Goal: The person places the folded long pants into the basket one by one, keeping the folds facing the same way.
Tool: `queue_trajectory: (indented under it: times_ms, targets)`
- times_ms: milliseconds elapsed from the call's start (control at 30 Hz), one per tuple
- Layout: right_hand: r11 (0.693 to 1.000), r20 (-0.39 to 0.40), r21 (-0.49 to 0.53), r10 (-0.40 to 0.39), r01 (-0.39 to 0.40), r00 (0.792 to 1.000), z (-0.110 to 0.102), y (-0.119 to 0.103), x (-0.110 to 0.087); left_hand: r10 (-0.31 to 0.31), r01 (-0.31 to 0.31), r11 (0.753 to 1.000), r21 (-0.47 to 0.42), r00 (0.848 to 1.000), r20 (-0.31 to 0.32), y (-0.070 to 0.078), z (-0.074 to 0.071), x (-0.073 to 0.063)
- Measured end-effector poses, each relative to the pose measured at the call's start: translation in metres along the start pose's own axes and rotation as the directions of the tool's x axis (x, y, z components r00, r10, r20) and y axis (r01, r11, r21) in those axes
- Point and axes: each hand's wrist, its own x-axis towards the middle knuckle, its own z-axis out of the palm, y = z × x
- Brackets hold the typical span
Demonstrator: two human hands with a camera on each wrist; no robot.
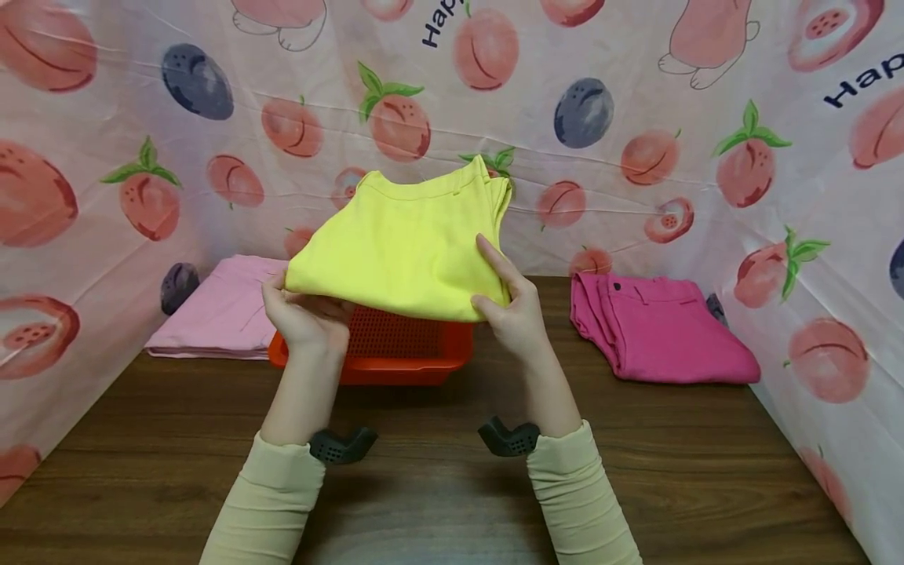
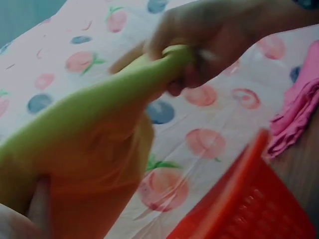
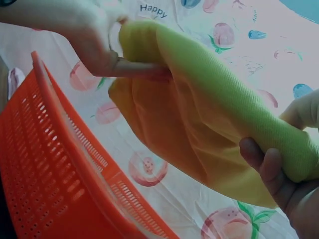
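Observation:
A folded pair of yellow trousers (image 1: 402,243), with waistband and belt loops along its far edge, is held up in the air by both hands. My left hand (image 1: 311,318) grips its left corner, palm turned up and fingers mostly hidden beneath the cloth. At the right edge, my right hand (image 1: 517,310) pinches the fabric, fingers spread along the side. The right wrist view shows the right hand's fingertips (image 3: 271,162) curled under the fold. Below and behind the trousers stands a red-orange plastic basket (image 1: 395,369), its upper part covered by them in the head view.
Folded light pink trousers (image 1: 219,314) lie on the wooden table (image 1: 424,486) left of the basket. Folded magenta trousers (image 1: 671,337) lie at the right. A fruit-print cloth (image 1: 452,118) hangs behind and along both sides.

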Motion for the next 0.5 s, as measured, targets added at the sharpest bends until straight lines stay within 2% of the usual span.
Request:
queue_trajectory:
  times_ms: [33,167,267,367,500]
  targets:
    - [1.000,0.003,0.019,0.004,-0.004,1.000,-0.001,-0.001,0.000,-0.045,0.045,0.998,-0.042,0.999,-0.001,0.004,-0.001,0.002]
    - [0.999,0.027,0.047,0.012,-0.013,1.000,-0.003,-0.003,-0.001,-0.192,0.192,0.977,-0.088,0.981,0.009,0.016,-0.005,0.010]
    - [0.999,0.057,0.046,0.004,-0.007,0.998,-0.003,-0.002,-0.001,-0.273,0.274,0.961,-0.045,0.962,0.027,0.022,-0.007,0.014]
    - [0.999,0.085,0.044,0.005,-0.009,0.996,-0.004,-0.001,-0.001,-0.364,0.366,0.930,-0.018,0.928,0.082,0.028,-0.009,0.016]
    - [0.999,0.124,0.038,0.011,-0.016,0.992,-0.008,0.000,-0.002,-0.403,0.394,0.915,0.091,0.901,0.158,0.032,-0.012,0.018]
